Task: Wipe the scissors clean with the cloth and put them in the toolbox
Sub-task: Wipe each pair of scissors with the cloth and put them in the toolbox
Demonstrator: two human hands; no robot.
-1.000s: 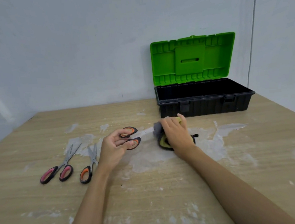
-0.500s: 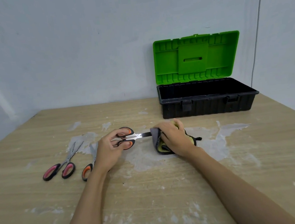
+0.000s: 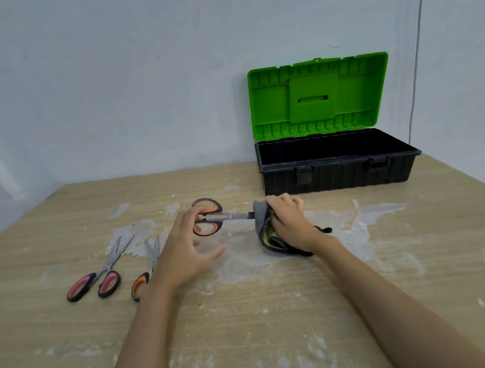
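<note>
Wiping is under way at mid-frame: the left hand (image 3: 187, 247) pinches the orange-and-black-handled steel scissors (image 3: 213, 217), the right hand (image 3: 289, 222) clamps the grey-and-yellow cloth (image 3: 263, 225) round the blades. Next, probably the open green-lidded black plastic toolbox (image 3: 336, 173), upper right.

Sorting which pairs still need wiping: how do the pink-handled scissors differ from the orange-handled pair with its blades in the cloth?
The pink-handled scissors lie untouched on the table; the orange-handled scissors are held at the handles by the left hand. The pink pair's blades are bare and slightly parted; the orange pair's blade tips are hidden in the cloth gripped by the right hand. Both have black-edged handles and lie outside the toolbox.
</note>
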